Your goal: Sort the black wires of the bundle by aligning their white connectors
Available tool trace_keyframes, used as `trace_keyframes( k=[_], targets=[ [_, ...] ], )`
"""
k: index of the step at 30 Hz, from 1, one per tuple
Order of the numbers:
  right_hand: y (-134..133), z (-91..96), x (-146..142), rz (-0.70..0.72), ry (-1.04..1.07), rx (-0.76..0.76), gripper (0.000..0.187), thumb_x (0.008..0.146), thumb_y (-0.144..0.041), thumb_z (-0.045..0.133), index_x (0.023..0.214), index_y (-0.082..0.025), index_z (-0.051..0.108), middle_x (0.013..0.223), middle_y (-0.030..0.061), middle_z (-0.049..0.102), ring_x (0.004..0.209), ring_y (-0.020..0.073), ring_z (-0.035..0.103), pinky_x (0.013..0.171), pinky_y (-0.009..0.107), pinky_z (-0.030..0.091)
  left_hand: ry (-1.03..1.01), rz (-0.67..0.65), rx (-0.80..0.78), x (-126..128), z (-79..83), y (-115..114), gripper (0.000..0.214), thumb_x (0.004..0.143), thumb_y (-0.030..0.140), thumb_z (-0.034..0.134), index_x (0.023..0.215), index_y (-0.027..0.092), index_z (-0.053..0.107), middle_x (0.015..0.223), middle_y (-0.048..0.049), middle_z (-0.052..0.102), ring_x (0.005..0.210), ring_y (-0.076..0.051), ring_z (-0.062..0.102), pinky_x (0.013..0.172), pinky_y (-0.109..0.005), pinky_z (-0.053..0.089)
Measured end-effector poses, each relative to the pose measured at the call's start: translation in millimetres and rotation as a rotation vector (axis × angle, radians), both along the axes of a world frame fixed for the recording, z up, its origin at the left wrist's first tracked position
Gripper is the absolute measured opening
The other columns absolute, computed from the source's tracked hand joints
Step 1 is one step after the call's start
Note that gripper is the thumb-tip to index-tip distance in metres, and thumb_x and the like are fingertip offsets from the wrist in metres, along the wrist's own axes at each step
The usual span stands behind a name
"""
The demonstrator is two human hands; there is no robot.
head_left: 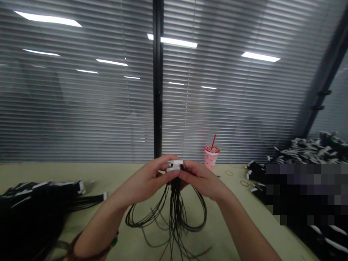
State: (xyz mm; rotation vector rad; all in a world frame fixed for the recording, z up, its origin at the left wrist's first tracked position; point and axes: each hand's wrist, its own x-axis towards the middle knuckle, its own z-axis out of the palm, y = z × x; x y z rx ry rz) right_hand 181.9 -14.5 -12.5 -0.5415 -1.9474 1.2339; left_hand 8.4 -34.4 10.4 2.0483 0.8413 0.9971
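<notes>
One left hand (pixel 148 179), one right hand (pixel 199 177), two white tags (pixel 174 165), one bunch of black cords (pixel 175 214), one pink cup (pixel 211 158), one red straw (pixel 213 141), three rubber bands (pixel 244 183), two dark heaps (pixel 35 203).

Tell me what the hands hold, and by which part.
The left hand and the right hand both pinch one bundle of black cords at its top end, by the white tags; the rest hangs loose.
</notes>
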Motion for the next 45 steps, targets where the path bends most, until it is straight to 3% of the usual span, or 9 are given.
trace_keyframes(
  k=[3, 10, 16, 24, 29, 33, 37, 41, 45],
  targets=[
    [0, 3.1, 4, -0.046, -0.006, 0.030, 0.022, 0.084, -0.033, 0.047, 0.078, -0.012, 0.051, 0.073, 0.0009, 0.054, 0.068, 0.0069, 0.053, 0.063, 0.020, 0.047, 0.003, 0.014, 0.014, -1, 1.1, 1, 0.032, 0.079, 0.031, 0.050, 0.110, 0.023, 0.053, 0.093, -0.0034, 0.062, 0.086, -0.017, 0.056, 0.076, -0.029, 0.044],
    [6, -0.3, 4, -0.317, -0.050, 0.203, 0.025, 0.078, -0.035, 0.055, 0.067, -0.013, 0.049, 0.060, -0.0017, 0.050, 0.052, 0.0047, 0.044, 0.048, 0.016, 0.032, 0.099, 0.148, 0.114, 4, 1.3, -6, 0.031, 0.083, 0.031, 0.043, 0.111, 0.024, 0.055, 0.083, -0.0022, 0.062, 0.076, -0.016, 0.056, 0.065, -0.024, 0.043],
    [8, -2.7, 1, -0.233, 0.068, 0.090, 0.023, 0.074, -0.035, 0.059, 0.079, -0.015, 0.048, 0.058, -0.0043, 0.048, 0.049, 0.0043, 0.043, 0.044, 0.015, 0.030, 0.153, 0.239, 0.157, 12, -7.2, -5, 0.042, 0.076, 0.037, 0.052, 0.115, 0.024, 0.045, 0.077, 0.0004, 0.060, 0.048, -0.009, 0.044, 0.043, -0.019, 0.031],
    [7, -1.6, -2, -0.202, 0.173, -0.037, 0.028, 0.069, -0.034, 0.063, 0.082, -0.012, 0.054, 0.051, -0.0050, 0.047, 0.041, 0.0021, 0.035, 0.038, 0.014, 0.021, 0.027, 0.204, 0.041, 9, -4.7, -3, 0.027, 0.078, 0.040, 0.050, 0.092, 0.022, 0.036, 0.062, 0.0037, 0.059, 0.048, -0.009, 0.044, 0.042, -0.018, 0.025],
    [6, -1.3, -3, -0.078, 0.240, -0.102, 0.031, 0.074, -0.030, 0.060, 0.100, -0.013, 0.058, 0.051, -0.0051, 0.044, 0.043, 0.0019, 0.037, 0.040, 0.014, 0.024, 0.026, 0.212, 0.046, 3, -1.2, -2, 0.034, 0.078, 0.040, 0.050, 0.105, 0.022, 0.041, 0.053, 0.0066, 0.054, 0.046, -0.008, 0.042, 0.041, -0.017, 0.024],
    [8, -2.9, -3, 0.007, 0.300, -0.156, 0.029, 0.075, -0.031, 0.061, 0.098, -0.014, 0.061, 0.051, -0.0051, 0.041, 0.043, 0.0015, 0.036, 0.041, 0.014, 0.024, 0.079, 0.156, -0.014, 4, 3.6, -4, 0.032, 0.082, 0.041, 0.043, 0.106, 0.020, 0.050, 0.057, 0.0038, 0.057, 0.039, -0.006, 0.038, 0.036, -0.017, 0.023],
    [11, -5.9, -6, 0.044, 0.341, -0.188, 0.027, 0.076, -0.030, 0.059, 0.098, -0.013, 0.060, 0.049, -0.0053, 0.040, 0.043, 0.0021, 0.034, 0.043, 0.015, 0.025, 0.055, 0.198, -0.014, 4, 4.5, -6, 0.037, 0.083, 0.040, 0.041, 0.115, 0.020, 0.044, 0.056, 0.0042, 0.055, 0.043, -0.008, 0.044, 0.039, -0.018, 0.031],
    [11, -6.3, -10, -0.024, 0.420, -0.200, 0.026, 0.077, -0.030, 0.057, 0.096, -0.013, 0.059, 0.049, -0.0054, 0.038, 0.044, 0.0026, 0.033, 0.045, 0.017, 0.027, 0.157, 0.247, 0.127, 1, 2.5, -3, 0.029, 0.086, 0.038, 0.036, 0.096, 0.019, 0.055, 0.064, 0.0017, 0.055, 0.055, -0.010, 0.048, 0.051, -0.021, 0.038],
    [8, -5.3, -12, -0.126, 0.404, -0.156, 0.020, 0.078, -0.028, 0.055, 0.091, -0.013, 0.058, 0.053, -0.0038, 0.042, 0.047, 0.0035, 0.036, 0.046, 0.016, 0.029, 0.204, 0.385, 0.218, -2, -0.5, 2, 0.030, 0.085, 0.039, 0.036, 0.078, 0.017, 0.054, 0.061, 0.0016, 0.049, 0.057, -0.011, 0.045, 0.051, -0.023, 0.038]
  ],
)
